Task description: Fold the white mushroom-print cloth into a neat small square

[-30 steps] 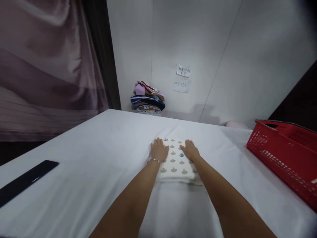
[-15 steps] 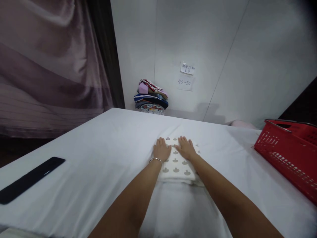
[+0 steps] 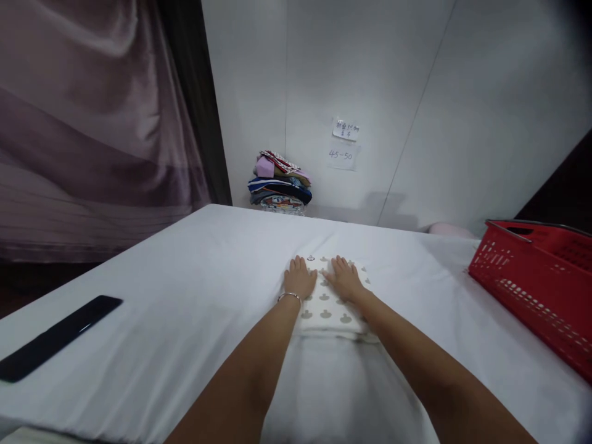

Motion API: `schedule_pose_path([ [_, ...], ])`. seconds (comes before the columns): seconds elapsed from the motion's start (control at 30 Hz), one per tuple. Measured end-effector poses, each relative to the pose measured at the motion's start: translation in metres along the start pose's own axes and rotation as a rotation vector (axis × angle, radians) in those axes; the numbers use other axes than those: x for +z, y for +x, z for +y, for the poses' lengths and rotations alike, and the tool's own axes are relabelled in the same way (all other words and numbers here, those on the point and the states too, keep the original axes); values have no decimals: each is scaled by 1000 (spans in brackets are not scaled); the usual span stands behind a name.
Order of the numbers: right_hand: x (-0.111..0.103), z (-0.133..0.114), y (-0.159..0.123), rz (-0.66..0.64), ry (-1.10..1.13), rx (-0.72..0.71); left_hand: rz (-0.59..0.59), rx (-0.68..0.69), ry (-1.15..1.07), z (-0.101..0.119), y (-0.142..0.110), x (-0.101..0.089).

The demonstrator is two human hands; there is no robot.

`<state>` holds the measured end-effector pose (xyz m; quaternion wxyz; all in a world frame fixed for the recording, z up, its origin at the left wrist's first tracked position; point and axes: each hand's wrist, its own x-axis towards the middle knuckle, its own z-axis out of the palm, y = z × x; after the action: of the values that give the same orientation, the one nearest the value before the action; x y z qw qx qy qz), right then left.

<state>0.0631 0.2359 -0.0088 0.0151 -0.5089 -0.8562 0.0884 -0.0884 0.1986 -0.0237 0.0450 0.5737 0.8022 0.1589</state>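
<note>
A folded cream cloth with a grey-brown printed pattern (image 3: 325,314) lies in the middle of the white-covered table (image 3: 198,265). My left hand (image 3: 300,279) rests flat on its left edge, fingers stretched out toward the far side. A thin bracelet circles that wrist. Flat on the cloth's right part is my right hand (image 3: 344,279), with its fingers apart. Neither hand grips the fabric. Parts of the cloth's side edges are hidden under my hands and right forearm.
A red plastic basket (image 3: 531,290) stands at the right. On the left lies a flat black object (image 3: 60,336). Beyond the far edge is a stack of folded clothes (image 3: 280,182) by the wall, which bears paper notes (image 3: 343,148). A pinkish curtain (image 3: 92,135) hangs at left.
My hands stay flat on the folded cloth in nearly the same place. The whole view has shifted slightly, so things appear a little further left.
</note>
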Motion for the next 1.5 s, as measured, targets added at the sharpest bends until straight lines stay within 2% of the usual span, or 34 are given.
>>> schedule_pose_path([
  [0.13,15,-8,-40,20,19,-132,18,15,4,0,0,2],
  [0.2,21,-9,-51,12,22,-151,13,22,1,-1,1,2],
  [0.43,18,-9,-48,-2,10,-122,-108,2,-54,3,4,-15],
  [0.53,21,-8,-48,-13,15,-104,-64,118,-33,4,-15,-22],
  [0.6,23,-9,-48,-18,23,-94,-54,220,4,2,-34,-21],
  [0.7,20,-10,-46,-16,30,-87,-95,269,42,-5,-56,-14],
  [0.87,4,4,-58,-114,44,-114,-92,287,47,-13,-59,-7],
  [1.07,14,30,-95,93,-57,-44,-94,300,29,-12,-57,-8],
  [1.27,19,30,-99,63,-83,-55,-68,309,42,-13,-60,-9],
  [1.43,23,32,-111,152,-67,-4,-53,305,39,-16,-58,-6],
  [1.5,22,32,-114,137,-48,9,-32,320,40,-18,-58,-4],
])
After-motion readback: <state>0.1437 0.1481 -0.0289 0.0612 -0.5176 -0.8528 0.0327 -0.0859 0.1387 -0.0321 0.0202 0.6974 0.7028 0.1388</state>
